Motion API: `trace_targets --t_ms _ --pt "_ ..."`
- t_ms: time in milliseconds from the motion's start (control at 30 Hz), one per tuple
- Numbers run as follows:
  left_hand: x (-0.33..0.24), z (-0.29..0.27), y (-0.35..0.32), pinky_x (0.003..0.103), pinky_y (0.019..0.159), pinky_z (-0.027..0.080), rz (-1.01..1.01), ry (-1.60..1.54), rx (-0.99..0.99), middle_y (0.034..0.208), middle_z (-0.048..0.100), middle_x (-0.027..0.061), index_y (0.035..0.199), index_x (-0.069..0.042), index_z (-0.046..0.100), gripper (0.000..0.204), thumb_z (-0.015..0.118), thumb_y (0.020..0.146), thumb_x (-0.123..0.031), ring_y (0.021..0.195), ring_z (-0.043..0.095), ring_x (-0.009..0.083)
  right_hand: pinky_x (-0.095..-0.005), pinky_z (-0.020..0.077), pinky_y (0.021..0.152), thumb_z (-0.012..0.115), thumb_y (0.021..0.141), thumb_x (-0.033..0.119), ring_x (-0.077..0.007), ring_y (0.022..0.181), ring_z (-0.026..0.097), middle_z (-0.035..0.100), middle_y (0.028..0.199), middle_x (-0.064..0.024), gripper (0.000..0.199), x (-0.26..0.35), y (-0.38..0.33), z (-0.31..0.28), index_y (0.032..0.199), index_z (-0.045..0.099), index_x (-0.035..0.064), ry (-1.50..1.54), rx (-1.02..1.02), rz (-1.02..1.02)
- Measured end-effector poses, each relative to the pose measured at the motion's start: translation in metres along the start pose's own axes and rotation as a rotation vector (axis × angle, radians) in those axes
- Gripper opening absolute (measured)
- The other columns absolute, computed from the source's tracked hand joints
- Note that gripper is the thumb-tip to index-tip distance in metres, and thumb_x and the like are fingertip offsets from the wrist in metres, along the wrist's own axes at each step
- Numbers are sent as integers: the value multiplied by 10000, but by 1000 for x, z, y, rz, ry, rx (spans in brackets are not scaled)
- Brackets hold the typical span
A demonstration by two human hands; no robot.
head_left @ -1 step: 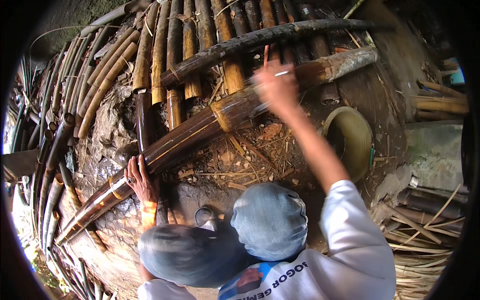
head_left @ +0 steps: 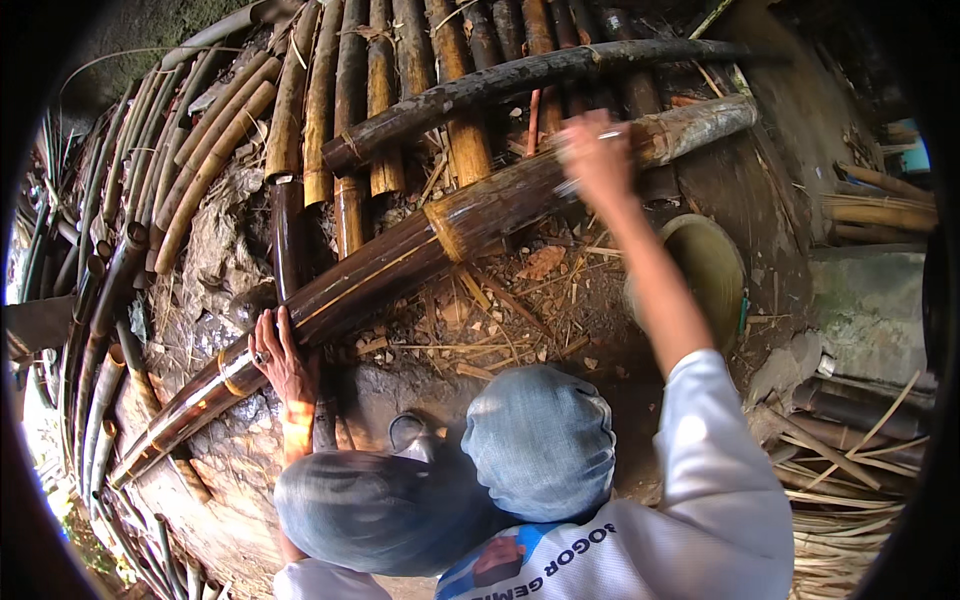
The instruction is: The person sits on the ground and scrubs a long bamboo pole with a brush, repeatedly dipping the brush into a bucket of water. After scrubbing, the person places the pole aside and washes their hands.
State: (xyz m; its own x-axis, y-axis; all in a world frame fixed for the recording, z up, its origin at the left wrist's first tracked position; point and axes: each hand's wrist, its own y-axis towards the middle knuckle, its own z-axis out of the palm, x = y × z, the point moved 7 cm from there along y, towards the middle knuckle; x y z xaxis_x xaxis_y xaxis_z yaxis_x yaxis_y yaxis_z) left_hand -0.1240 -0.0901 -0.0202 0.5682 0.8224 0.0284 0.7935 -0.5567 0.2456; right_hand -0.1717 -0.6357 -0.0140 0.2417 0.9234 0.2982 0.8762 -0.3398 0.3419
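A long, dark, wet bamboo pole [head_left: 375,258] lies slantwise before me, from the lower left to the upper right, with paler rings at its joints. My left hand [head_left: 282,365] rests on its lower part, fingers stretched out over the surface, a ring on one of them. Farther up the pole, my right hand [head_left: 600,165] is smeared by motion, its fingers bent over the bamboo. A pale, shiny edge shows beneath that hand; what it belongs to is too blurred to name.
Several bamboo poles [head_left: 380,120] lie side by side at the back, crossed by a dark curved pole [head_left: 480,88]. More poles [head_left: 110,270] fill the left. A pale bucket [head_left: 705,270] stands near my right forearm. Split strips [head_left: 840,520] lie lower right; chips litter the ground.
My right hand has slid a little to the right and up along the pole. My left hand stays in the same place, and the pole has barely shifted.
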Motion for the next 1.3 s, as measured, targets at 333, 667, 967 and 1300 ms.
trace_targets --t_ms 333,667,967,1300 --pt "-14 23 -8 556 1248 162 -31 -21 -137 1619 377 177 1598 -117 381 891 769 813 -276 1518 323 344 -563 359 1216 546 1014 188 -333 1296 640 785 1079 -118 268 238 -48 72 782 679 171 163 237 -372" --pt "-5 14 -31 554 1230 230 18 118 -163 1614 370 177 1583 -121 408 702 666 938 -226 1498 330 354 -545 508 997 554 1013 338 -283 1140 678 752 1122 -128 284 -8 -1 -3 1145 762 197 -12 494 518" --pt "1 10 -20 544 1239 204 21 86 -152 1612 375 172 1598 -138 371 680 612 976 -268 1519 313 331 -557 525 1004 684 927 225 -350 1192 652 741 1211 -79 189 96 -18 10 1093 757 170 15 338 65" --pt "-8 16 -34 569 1257 160 -40 154 -99 1637 341 179 1606 -128 354 774 688 926 -289 1540 282 343 -548 527 909 495 999 331 -330 927 716 739 849 -136 355 225 -31 42 820 721 124 234 553 -41"
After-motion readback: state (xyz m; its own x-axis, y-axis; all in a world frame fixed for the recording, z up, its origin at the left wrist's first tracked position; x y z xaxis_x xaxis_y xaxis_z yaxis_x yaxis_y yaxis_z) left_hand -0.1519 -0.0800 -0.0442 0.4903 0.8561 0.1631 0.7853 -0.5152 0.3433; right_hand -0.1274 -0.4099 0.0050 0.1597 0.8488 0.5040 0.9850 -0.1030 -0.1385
